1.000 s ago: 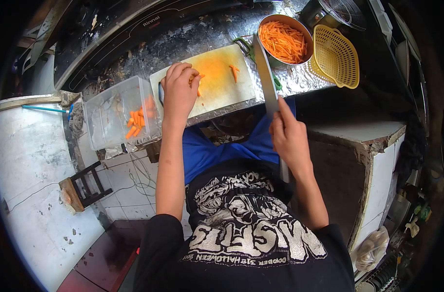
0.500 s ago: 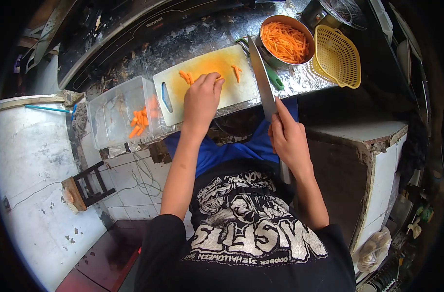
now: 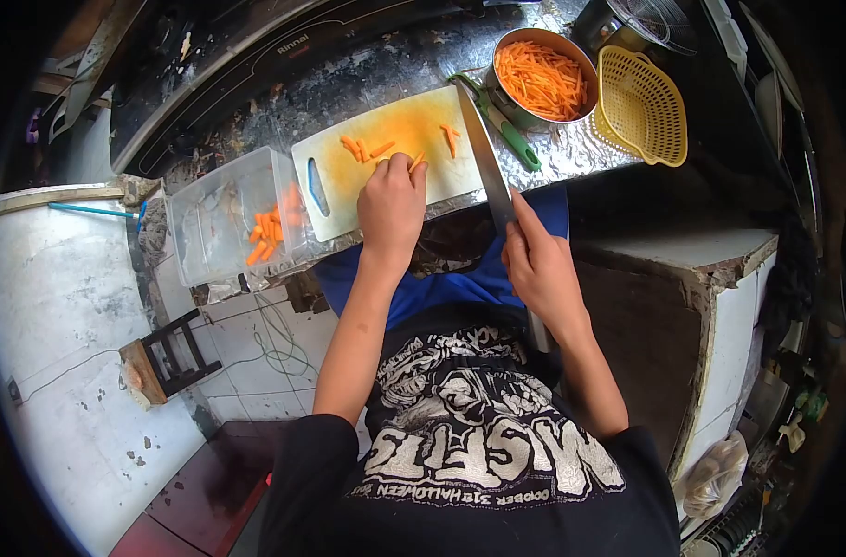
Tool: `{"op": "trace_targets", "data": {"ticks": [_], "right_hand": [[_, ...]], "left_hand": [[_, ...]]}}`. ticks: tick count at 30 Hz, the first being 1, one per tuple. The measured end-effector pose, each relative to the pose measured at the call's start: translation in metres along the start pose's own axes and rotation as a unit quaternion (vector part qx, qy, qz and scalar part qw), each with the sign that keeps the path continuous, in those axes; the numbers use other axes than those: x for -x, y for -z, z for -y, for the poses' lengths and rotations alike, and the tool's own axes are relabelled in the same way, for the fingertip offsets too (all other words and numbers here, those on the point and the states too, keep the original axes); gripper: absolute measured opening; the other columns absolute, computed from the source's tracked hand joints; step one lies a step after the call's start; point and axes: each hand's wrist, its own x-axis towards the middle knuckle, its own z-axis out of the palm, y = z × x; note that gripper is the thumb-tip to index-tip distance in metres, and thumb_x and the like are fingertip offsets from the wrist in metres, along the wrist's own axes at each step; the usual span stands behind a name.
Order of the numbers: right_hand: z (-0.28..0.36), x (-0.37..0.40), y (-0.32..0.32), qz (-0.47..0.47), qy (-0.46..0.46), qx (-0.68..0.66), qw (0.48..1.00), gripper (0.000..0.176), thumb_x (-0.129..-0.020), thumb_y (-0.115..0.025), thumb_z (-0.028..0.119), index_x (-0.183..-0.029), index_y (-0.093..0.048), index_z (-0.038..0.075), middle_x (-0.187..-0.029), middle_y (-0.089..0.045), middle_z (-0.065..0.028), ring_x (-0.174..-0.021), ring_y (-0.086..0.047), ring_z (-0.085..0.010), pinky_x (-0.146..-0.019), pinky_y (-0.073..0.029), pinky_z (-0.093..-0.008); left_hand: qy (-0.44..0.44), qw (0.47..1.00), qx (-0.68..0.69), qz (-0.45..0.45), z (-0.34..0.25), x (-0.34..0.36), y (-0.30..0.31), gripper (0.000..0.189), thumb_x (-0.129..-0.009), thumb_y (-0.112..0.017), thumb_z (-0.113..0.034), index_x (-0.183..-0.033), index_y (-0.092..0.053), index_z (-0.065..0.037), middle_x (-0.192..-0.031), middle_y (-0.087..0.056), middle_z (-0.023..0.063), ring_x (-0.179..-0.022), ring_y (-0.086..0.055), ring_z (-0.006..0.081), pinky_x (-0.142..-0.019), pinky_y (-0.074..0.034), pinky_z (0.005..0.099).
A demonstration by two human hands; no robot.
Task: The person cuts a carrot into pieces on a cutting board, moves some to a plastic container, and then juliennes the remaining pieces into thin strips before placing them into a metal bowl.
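My left hand is closed over the lower middle of the white cutting board, its fingertips pinching a carrot piece. Just beyond those fingers lie a few loose carrot sticks, and others rest near the board's right side. My right hand is wrapped round a large kitchen knife. The long blade points away from me over the board's right edge, and the handle end shows below my hand. Right of the blade, a green-handled peeler-like tool lies on the foil-covered counter.
A metal pot full of carrot strips stands at the back right, beside a yellow plastic basket. Left of the board, a clear plastic container holds thicker carrot pieces. A stove runs along the back.
My left hand has shifted slightly right and toward me, uncovering another carrot stick. The knife in my right hand has moved left, closer to the board, exposing more of the green-handled tool.
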Motion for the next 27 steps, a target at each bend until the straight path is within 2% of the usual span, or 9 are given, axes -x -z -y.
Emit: {"op": "trace_targets", "data": {"ticks": [2,8,14,16,19,24,26,27], "right_hand": [[-0.002,0.001,-0.003,-0.002,0.029,0.002,1.0,0.045,-0.099,-0.052,0.007,-0.144,-0.048,0.002,-0.075,-0.061,-0.0323,-0.073,-0.065,-0.0476,-0.062,-0.05,-0.0456],[-0.001,0.002,-0.003,0.007,0.003,0.009,1.0,0.046,-0.099,-0.052,0.006,-0.144,-0.047,0.002,-0.076,-0.061,-0.0327,-0.074,-0.065,-0.0478,-0.063,-0.05,-0.0461],[0.002,0.002,0.0,0.003,0.002,-0.009,1.0,0.046,-0.099,-0.051,0.005,-0.144,-0.047,0.002,-0.074,-0.061,-0.0319,-0.072,-0.065,-0.0473,-0.062,-0.05,-0.0453],[0.003,0.002,0.001,0.004,0.001,-0.004,1.0,0.046,-0.099,-0.052,0.005,-0.144,-0.047,0.002,-0.074,-0.061,-0.0319,-0.072,-0.065,-0.0473,-0.062,-0.05,-0.0457],[-0.002,0.004,-0.002,0.001,0.016,0.011,1.0,0.047,-0.099,-0.052,0.004,-0.145,-0.046,0.002,-0.074,-0.061,-0.0318,-0.071,-0.065,-0.0473,-0.062,-0.05,-0.047],[-0.001,0.007,-0.01,0.015,0.04,0.023,0.999,0.049,-0.098,-0.053,0.004,-0.146,-0.044,0.001,-0.074,-0.062,-0.0315,-0.07,-0.064,-0.0482,-0.063,-0.049,-0.0502],[-0.001,0.008,-0.016,0.025,0.088,0.042,0.995,0.055,-0.096,-0.053,0.003,-0.149,-0.039,-0.002,-0.075,-0.063,-0.0303,-0.069,-0.064,-0.0483,-0.064,-0.048,-0.0529],[-0.002,0.008,-0.02,0.025,0.088,0.042,0.995,0.055,-0.096,-0.053,0.003,-0.149,-0.039,-0.002,-0.075,-0.063,-0.0303,-0.069,-0.064,-0.0483,-0.064,-0.048,-0.0529]], "left_hand": [[0.012,1.0,-0.002,0.002,0.0,0.001,0.0,0.017,-0.088,-0.074,-0.016,-0.088,-0.067,0.0,-0.075,-0.067,0.0148,-0.069,-0.066,0.034,-0.064,-0.052,0.0424],[0.009,1.0,0.003,0.01,-0.001,0.002,0.003,0.018,-0.088,-0.074,-0.017,-0.088,-0.067,0.0,-0.074,-0.066,0.0142,-0.068,-0.066,0.0338,-0.064,-0.052,0.0425],[-0.009,0.997,-0.075,-0.013,-0.008,0.006,0.004,0.019,-0.088,-0.074,-0.018,-0.089,-0.066,-0.002,-0.076,-0.067,0.0123,-0.071,-0.067,0.0327,-0.065,-0.053,0.0425],[0.007,0.999,-0.024,0.044,-0.01,0.007,0.006,0.02,-0.092,-0.07,-0.024,-0.092,-0.064,-0.005,-0.085,-0.068,0.0131,-0.076,-0.069,0.0371,-0.066,-0.056,0.0454],[0.029,0.998,0.04,0.045,-0.01,0.007,0.007,0.018,-0.091,-0.071,-0.022,-0.091,-0.066,-0.005,-0.086,-0.07,0.013,-0.076,-0.069,0.0359,-0.067,-0.056,0.0443],[0.039,0.993,0.082,0.07,-0.005,0.004,0.014,0.016,-0.09,-0.071,-0.019,-0.087,-0.068,-0.004,-0.084,-0.071,0.0135,-0.075,-0.069,0.0353,-0.069,-0.056,0.0437],[0.051,0.992,0.087,0.078,-0.006,0.005,0.014,0.016,-0.09,-0.07,-0.018,-0.086,-0.068,-0.003,-0.083,-0.071,0.0137,-0.075,-0.069,0.0356,-0.068,-0.056,0.0439],[0.045,0.995,0.065,0.061,-0.006,0.006,0.012,0.016,-0.089,-0.072,-0.017,-0.086,-0.069,-0.002,-0.078,-0.07,0.0136,-0.071,-0.069,0.0333,-0.067,-0.055,0.042]]}}
